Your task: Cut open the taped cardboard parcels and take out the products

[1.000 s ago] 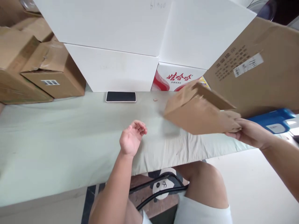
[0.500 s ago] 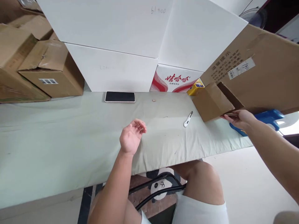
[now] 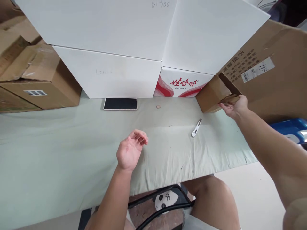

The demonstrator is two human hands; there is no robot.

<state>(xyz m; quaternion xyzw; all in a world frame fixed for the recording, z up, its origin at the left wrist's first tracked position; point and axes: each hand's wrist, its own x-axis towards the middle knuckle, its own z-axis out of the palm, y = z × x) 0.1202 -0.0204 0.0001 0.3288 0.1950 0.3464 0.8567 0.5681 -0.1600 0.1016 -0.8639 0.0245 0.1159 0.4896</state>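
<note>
My right hand (image 3: 233,107) holds the near end of a small open cardboard box (image 3: 212,92) at the right back of the cloth-covered table (image 3: 72,150). The box stands against the white carton with red print (image 3: 181,82). Over the middle of the table is my left hand (image 3: 131,148), palm turned up, fingers curled loosely and apart, holding nothing. A white box cutter (image 3: 196,128) lies between my two hands. The black-screened phone (image 3: 120,104) rests flat near the back, in front of the white boxes.
Large white boxes (image 3: 105,28) form a wall at the back. Brown cartons (image 3: 57,80) are stacked at the left. A big cardboard sheet (image 3: 285,80) leans at the right, with a blue object (image 3: 289,127) below it. A small scrap (image 3: 158,106) lies near the phone.
My right hand has moved the small box back and inward, up against the white carton, covering the yellow pack. My left hand stays much the same. The view has shifted slightly.
</note>
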